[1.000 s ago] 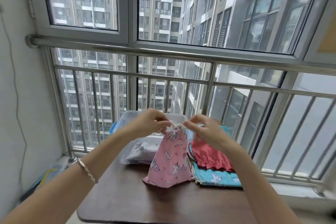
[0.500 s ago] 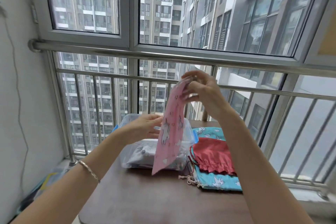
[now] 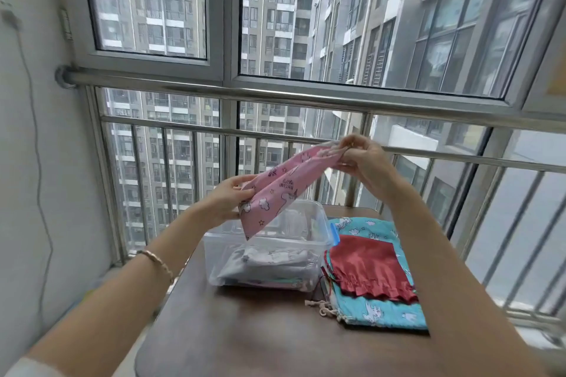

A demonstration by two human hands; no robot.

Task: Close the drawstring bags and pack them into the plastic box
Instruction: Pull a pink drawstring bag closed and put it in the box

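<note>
Table: dark brown table (image 3: 245, 330), round corners, set right by the window.
Room: small balcony spot. Big window (image 3: 159, 3) w/ tall grey flats outside. Shiny metal rail (image 3: 306, 99) w/ bars in front of the glass. White wall on the left w/ a thin cord (image 3: 36, 162) hanging down.
Change: 1 sec ago the pink bag (image 3: 284, 190) stood on the table, both hands at its top. Half a sec ago it hung straight down from the right hand (image 3: 363, 159), w/ the left hand (image 3: 228, 200) near its middle. Now it's pulled out on a slant btw. both hands.
Pink bag: has unicorns on it. It's up in the air over the plastic box (image 3: 214, 242), top end high on the right, bottom end low on the left.
Right hand: fingers curled tight, pinching the bag's bunched top.
Left hand: fingers & thumb pinch the bag's bottom corner. Bracelet (image 3: 157, 260) on that wrist.
Box: clear, no lid on, at the table's far side. A grey bag (image 3: 269, 260) lies inside on more folded stuff. Blue clip (image 3: 334, 234) on its right side.
Other bags: red bag (image 3: 364, 269) lies on top of the blue bag (image 3: 382, 312), just right of the box. Pale strings (image 3: 321, 307) stick out at the front.
In the way: pink bag covers part of the box's back rim. Right arm hides the blue bag's right edge.
</note>
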